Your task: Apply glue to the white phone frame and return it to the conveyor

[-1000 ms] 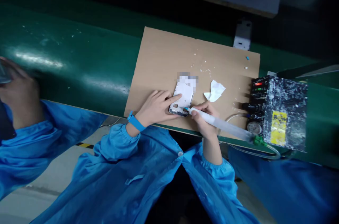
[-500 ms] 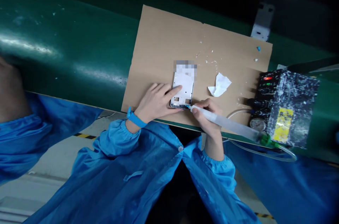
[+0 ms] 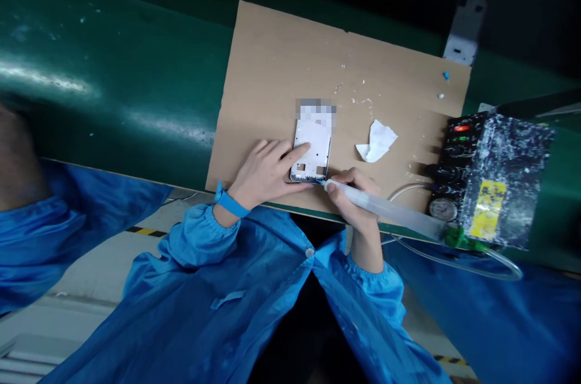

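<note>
A white phone frame [image 3: 312, 151] lies on a brown cardboard sheet [image 3: 281, 69] near its front edge. My left hand [image 3: 265, 173] rests beside it, fingers spread, with the forefinger pressing on the frame's left side. My right hand [image 3: 351, 199] is closed round a translucent glue syringe [image 3: 385, 210]. The syringe's blue tip touches the frame's lower right corner. A green fitting and a clear hose leave the syringe's back end.
A glue-spattered dispenser box [image 3: 494, 181] with lamps and a gauge stands at the right. A crumpled white tissue [image 3: 377, 142] lies right of the frame. The green conveyor belt [image 3: 113, 81] runs underneath. Another person's blue sleeve [image 3: 54, 227] is at the left.
The syringe tip has slid from the frame's right side down to its lower right corner. My left hand keeps pressing the frame. The other person's hand at the left has left the view.
</note>
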Tool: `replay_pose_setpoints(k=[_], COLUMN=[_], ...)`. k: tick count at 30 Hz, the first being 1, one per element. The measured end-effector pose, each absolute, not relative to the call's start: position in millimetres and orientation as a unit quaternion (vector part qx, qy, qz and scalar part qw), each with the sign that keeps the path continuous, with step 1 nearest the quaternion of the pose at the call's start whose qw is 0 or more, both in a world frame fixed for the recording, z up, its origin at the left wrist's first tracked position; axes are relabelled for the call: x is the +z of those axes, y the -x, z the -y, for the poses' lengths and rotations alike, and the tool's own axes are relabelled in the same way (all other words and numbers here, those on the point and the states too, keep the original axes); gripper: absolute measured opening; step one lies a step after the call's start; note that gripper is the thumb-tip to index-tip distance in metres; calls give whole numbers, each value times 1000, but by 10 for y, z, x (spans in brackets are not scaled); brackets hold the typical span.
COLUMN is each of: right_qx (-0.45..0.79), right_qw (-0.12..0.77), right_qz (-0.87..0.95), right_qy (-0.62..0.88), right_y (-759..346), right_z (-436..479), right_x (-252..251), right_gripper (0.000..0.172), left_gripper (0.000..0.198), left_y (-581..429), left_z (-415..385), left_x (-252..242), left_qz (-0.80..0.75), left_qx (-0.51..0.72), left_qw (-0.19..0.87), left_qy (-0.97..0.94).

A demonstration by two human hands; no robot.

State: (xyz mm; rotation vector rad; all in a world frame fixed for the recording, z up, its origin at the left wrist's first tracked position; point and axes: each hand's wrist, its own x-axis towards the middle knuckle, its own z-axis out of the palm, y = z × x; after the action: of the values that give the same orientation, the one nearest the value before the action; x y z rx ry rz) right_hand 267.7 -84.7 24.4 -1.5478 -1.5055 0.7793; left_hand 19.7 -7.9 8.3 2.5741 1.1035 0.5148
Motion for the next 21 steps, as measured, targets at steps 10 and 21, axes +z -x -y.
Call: replay_pose_setpoints(k=[10, 21], right_qx=[320, 307], right_qw=[391, 421], right_qz=[590, 600], right_qy=[630, 607], right_y=[-2673, -2671], right_z=[848, 833], right_x=[251, 264], right_gripper=[24, 21], left_gripper=[85, 85], left_y=[-198, -203], left_z=[76, 74], left_x=[90, 106], left_qz=[-392, -388], left_qx=[167, 165], left_qw=[172, 154], left_qy=[-888, -894])
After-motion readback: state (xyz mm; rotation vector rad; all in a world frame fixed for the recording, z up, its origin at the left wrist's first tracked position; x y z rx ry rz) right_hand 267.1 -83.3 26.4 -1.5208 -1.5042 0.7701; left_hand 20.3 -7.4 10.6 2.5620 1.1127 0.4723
